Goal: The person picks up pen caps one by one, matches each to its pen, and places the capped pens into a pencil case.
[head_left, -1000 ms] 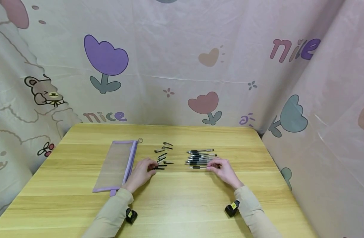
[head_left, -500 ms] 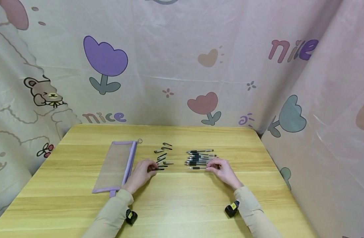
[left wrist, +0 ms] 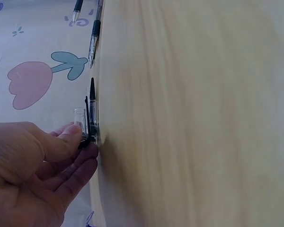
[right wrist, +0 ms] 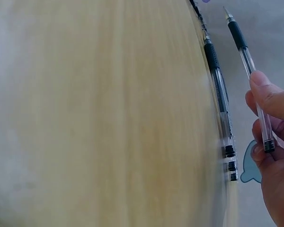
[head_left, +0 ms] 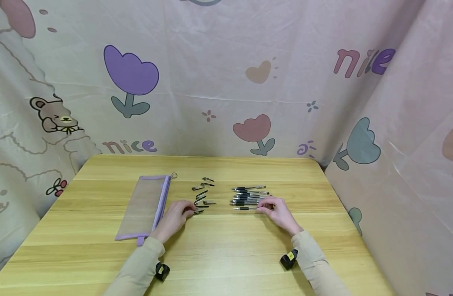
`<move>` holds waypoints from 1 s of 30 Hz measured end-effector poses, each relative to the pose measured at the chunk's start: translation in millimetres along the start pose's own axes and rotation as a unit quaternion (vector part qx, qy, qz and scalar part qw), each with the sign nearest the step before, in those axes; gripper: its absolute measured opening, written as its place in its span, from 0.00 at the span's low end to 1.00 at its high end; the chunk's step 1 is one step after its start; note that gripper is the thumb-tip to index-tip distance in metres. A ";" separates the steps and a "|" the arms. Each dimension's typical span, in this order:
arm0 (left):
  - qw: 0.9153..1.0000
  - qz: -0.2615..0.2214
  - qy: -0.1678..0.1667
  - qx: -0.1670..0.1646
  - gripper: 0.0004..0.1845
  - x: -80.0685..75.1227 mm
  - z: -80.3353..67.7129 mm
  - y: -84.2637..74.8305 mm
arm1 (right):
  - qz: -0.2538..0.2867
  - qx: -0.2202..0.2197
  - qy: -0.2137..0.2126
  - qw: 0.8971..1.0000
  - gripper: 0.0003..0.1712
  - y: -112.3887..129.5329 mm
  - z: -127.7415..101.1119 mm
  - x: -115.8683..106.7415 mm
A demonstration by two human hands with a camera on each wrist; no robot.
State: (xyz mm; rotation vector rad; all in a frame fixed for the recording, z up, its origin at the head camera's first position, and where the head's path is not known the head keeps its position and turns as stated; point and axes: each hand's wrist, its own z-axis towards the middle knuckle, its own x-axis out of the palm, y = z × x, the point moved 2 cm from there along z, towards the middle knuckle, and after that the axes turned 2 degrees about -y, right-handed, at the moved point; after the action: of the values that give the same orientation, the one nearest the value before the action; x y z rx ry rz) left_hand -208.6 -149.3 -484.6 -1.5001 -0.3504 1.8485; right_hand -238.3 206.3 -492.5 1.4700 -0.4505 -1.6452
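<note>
My left hand (head_left: 173, 218) pinches a clear pen cap (left wrist: 79, 115) with a black clip between thumb and fingers, just over the table. Other pen caps (head_left: 201, 194) with black clips lie loosely beyond that hand. Across from it, my right hand (head_left: 278, 213) holds an uncapped gel pen (right wrist: 247, 61) with a black grip, its tip pointing left toward the caps. Several more uncapped pens (head_left: 245, 196) lie side by side in a row just behind the right hand, which partly hides their rear ends in the head view.
A mesh zip pouch (head_left: 142, 207) with purple edging lies flat left of the left hand, its ring (head_left: 174, 175) at the far corner. The wooden table (head_left: 226, 255) ends at a printed curtain (head_left: 196, 123) behind and at the right.
My left hand has shifted slightly toward the left and the near edge, and a cap at its fingertips now lies at a slant. The right hand with the gel pen stays nearly still.
</note>
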 end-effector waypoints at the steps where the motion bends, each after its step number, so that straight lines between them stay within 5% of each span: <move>1: 1.000 0.006 0.002 -0.002 0.07 0.4 -0.2 -0.4 | 0.002 0.002 0.000 1.000 0.08 0.0 0.0 -0.1; 18: 0.998 -0.052 0.024 -0.034 0.09 10.3 -4.3 -22.7 | -0.003 -0.019 -0.002 1.000 0.07 10.0 0.1 1.5; 30: 0.991 -0.123 0.056 -0.012 0.09 22.6 -0.9 -34.7 | 0.000 -0.059 -0.004 0.998 0.07 18.4 0.9 5.7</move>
State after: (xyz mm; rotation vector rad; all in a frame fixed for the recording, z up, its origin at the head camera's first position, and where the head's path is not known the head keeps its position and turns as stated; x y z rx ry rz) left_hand -196.9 -109.8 -480.3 -1.4968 -0.4830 1.5664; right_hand -232.3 191.3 -482.1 1.3771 -0.3502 -1.6494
